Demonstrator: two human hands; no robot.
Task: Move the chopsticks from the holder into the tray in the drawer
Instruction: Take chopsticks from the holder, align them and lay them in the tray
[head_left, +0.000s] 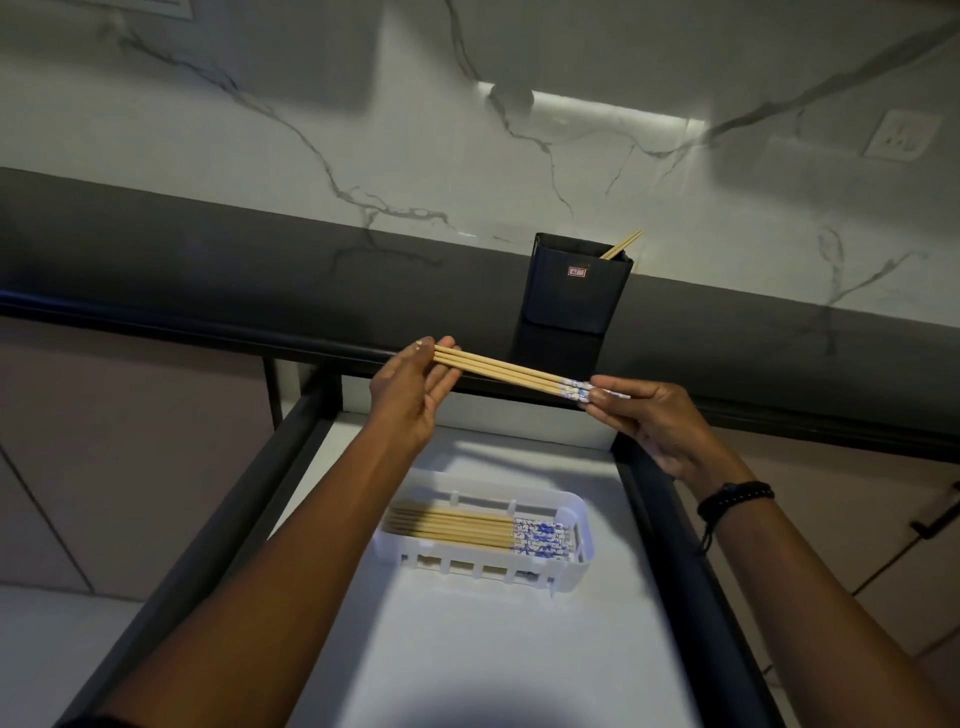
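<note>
A small bundle of wooden chopsticks (514, 373) with blue-and-white patterned ends is held level between both hands, above the open drawer. My left hand (415, 387) pinches the plain tips. My right hand (644, 421) grips the patterned ends. Below them a white slotted tray (571, 564) stands in the drawer with several chopsticks (467, 530) lying flat inside, patterned ends to the right. A dark square holder (571, 296) stands on the counter behind the hands, and one or two chopstick tips (623, 243) poke out of its right corner.
The drawer (519, 649) has a pale floor and dark side rails (670, 519). A dark counter edge (208, 322) runs across behind it, under a marble backsplash with a wall socket (901, 134) at the far right. Cabinet fronts flank the drawer.
</note>
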